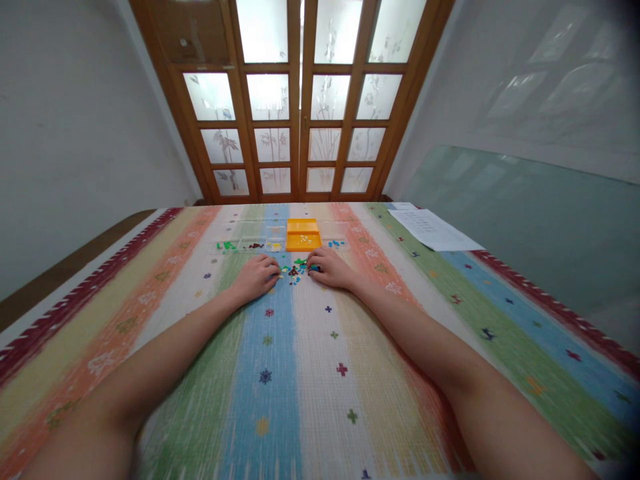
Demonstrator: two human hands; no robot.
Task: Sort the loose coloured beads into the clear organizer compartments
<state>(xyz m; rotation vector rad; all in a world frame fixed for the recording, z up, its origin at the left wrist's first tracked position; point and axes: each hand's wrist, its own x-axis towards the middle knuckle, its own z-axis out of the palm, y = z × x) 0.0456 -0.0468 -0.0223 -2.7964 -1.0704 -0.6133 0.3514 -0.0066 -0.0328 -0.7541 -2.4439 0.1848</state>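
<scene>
A loose pile of small coloured pieces (294, 271), green, dark red, blue and yellow, lies on the striped tablecloth between my hands. My left hand (257, 276) rests at the pile's left edge, palm down, with its fingers loosely bent and apart. At the right edge, my right hand (327, 267) has its fingers curled down to the pieces. Dark and blue bits show by its fingertips; whether they are pinched is too small to tell. Just beyond the pile stands an open orange box (303, 247) with several pale pieces inside.
Left of the orange box, clear trays hold green pieces (227, 246), dark red pieces (256, 246) and yellow pieces (274, 247). Blue pieces (336, 244) sit in a clear tray on the right. Printed paper sheets (433, 230) lie at the table's far right, before a glass-paned wooden door (301, 133).
</scene>
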